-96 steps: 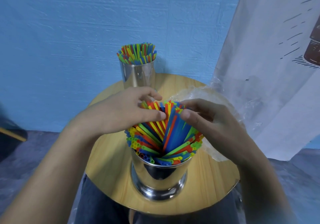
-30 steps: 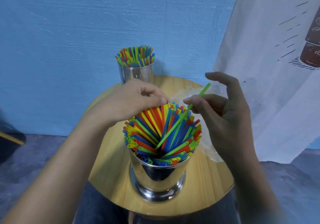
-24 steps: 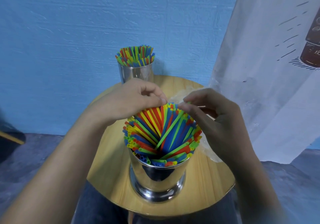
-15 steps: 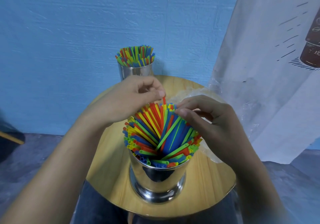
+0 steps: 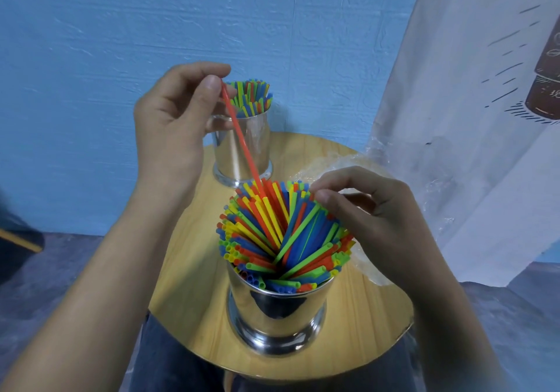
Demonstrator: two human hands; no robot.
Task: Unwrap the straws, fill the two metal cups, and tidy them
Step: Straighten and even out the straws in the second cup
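Note:
The near metal cup (image 5: 277, 310) stands at the front of the round wooden table (image 5: 194, 276), packed with coloured straws (image 5: 281, 234) that fan out in a swirl. My left hand (image 5: 175, 119) is raised above it and pinches the top of a red straw (image 5: 241, 137), whose lower end still sits among the others. My right hand (image 5: 363, 219) rests at the cup's right rim, thumb and fingertips touching the straw tips. The far metal cup (image 5: 242, 146) at the table's back also holds upright straws (image 5: 250, 95), partly behind my left hand.
Crumpled clear plastic wrapping (image 5: 339, 164) lies on the table's right side, behind my right hand. A white printed cloth (image 5: 469, 119) hangs at the right. A blue wall (image 5: 91, 58) is close behind the table.
My left hand has lifted up and back, drawing a red straw most of the way out of the near cup. My right hand has stayed at the cup's right rim.

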